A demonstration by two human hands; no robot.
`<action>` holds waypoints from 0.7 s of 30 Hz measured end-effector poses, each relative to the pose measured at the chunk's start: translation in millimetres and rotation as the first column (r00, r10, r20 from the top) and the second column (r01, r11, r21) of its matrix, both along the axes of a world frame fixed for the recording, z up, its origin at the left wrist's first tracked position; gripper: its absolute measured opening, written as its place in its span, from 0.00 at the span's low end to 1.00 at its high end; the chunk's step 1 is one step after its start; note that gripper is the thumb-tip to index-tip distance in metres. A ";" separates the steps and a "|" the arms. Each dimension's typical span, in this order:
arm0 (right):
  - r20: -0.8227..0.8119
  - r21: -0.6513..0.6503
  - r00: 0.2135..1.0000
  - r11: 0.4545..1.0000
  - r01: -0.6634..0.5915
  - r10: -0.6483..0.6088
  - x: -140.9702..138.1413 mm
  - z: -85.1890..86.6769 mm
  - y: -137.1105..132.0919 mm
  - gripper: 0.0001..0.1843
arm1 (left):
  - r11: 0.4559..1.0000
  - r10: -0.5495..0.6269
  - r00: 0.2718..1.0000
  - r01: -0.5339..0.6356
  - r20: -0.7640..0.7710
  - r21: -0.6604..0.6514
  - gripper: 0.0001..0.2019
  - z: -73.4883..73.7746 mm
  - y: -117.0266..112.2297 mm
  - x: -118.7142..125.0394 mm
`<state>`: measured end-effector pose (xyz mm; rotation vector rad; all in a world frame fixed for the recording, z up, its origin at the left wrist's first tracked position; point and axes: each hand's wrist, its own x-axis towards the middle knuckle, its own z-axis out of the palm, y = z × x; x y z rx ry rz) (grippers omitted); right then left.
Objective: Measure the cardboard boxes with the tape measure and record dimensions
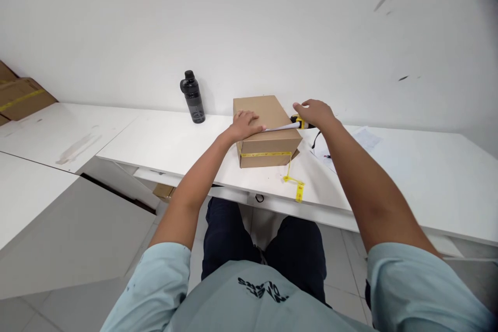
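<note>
On the white table sits a brown cardboard box (268, 150) with a strip of yellow tape (266, 154) across its front. My left hand (245, 125) lies on the box's top, fingers spread, its thumb at the end of a pale measuring blade (282, 127). That blade runs along the top near the front edge. At its right end is a yellow and black tape measure (300, 122), gripped by my right hand (316, 113) just past the box's right side. Part of the tape measure's body is hidden behind the hand.
A dark water bottle (193, 97) stands at the back left by the wall. Papers (363, 140) lie right of the box. A loose yellow tape piece (299, 191) hangs over the table's front edge. More cardboard boxes (23, 97) stand at far left.
</note>
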<state>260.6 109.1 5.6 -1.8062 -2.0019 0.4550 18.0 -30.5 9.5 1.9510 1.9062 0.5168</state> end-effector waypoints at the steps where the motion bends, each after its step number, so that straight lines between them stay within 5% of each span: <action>1: 0.016 -0.007 1.000 1.000 -0.007 0.007 -0.9 0.5 -2.5 0.30 | 1.000 -0.001 1.000 0.001 -0.003 -0.002 0.47 0.4 -0.3 0.3; 10: 0.047 -0.015 0.999 1.000 0.015 -0.014 -2.4 5.1 -18.7 0.22 | 1.000 -0.007 1.000 0.007 -0.017 0.007 0.48 0.8 -0.6 0.8; 21: -0.275 0.305 0.961 0.949 0.078 0.010 6.3 -19.0 -23.4 0.20 | 1.000 -0.002 1.000 0.002 -0.006 0.024 0.47 -0.7 0.7 0.1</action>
